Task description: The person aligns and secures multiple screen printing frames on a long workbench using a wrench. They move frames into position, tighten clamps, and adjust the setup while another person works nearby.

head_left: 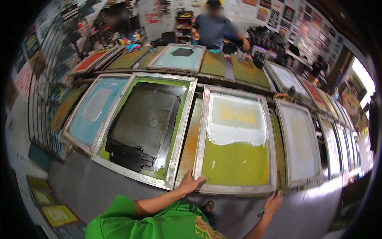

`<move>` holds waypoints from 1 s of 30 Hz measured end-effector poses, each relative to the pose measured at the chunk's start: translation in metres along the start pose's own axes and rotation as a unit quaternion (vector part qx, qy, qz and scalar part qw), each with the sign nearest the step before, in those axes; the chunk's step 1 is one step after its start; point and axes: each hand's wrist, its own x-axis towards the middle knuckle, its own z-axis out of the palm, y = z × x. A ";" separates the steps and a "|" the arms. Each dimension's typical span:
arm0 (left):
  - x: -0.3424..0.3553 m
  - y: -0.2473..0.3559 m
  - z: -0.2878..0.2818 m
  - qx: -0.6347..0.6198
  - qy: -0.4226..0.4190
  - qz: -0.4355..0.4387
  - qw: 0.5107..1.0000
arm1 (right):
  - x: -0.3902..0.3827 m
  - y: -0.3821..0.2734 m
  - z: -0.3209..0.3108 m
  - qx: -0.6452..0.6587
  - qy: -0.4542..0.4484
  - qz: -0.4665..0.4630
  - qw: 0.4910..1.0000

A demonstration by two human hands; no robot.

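In front of me lies a screen printing frame (201, 139) with a worn metal rim and a green mesh (234, 161). White ink (234, 134) spreads across its upper half, around a yellowish lettered area. My left hand (190, 184) grips the frame's near left corner, thumb on the rim. At the near right corner, my right hand (273, 204) is closed with its fingertips at the frame's edge. Just left is a larger screen frame (181, 137), its mesh coated with glossy black ink (139, 119). Between the two frames shows a yellow-brown printing board (190, 137).
A blue screen (81, 127) lies farther left, and a pale screen (299, 131) stands to the right, with several more beyond. Behind runs another row of boards and screens, including a light blue one (195, 63). A person (215, 30) stands behind that row.
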 end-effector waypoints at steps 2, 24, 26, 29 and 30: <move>0.004 0.002 0.011 0.009 0.043 -0.040 0.998 | 0.051 0.012 0.012 -0.041 -0.046 -0.041 0.997; -0.086 0.060 -0.014 0.024 0.305 -0.037 0.951 | 0.067 0.046 0.015 0.123 -0.239 -0.142 0.953; -0.131 0.040 -0.044 -0.015 0.312 -0.043 0.949 | 0.030 0.012 -0.037 0.149 -0.307 -0.111 0.933; -0.194 0.013 -0.102 -0.064 0.329 -0.042 0.941 | -0.034 -0.055 -0.092 0.175 -0.331 -0.063 0.925; -0.216 0.000 -0.124 -0.074 0.337 -0.037 0.938 | -0.060 -0.046 -0.074 0.192 -0.300 -0.120 0.927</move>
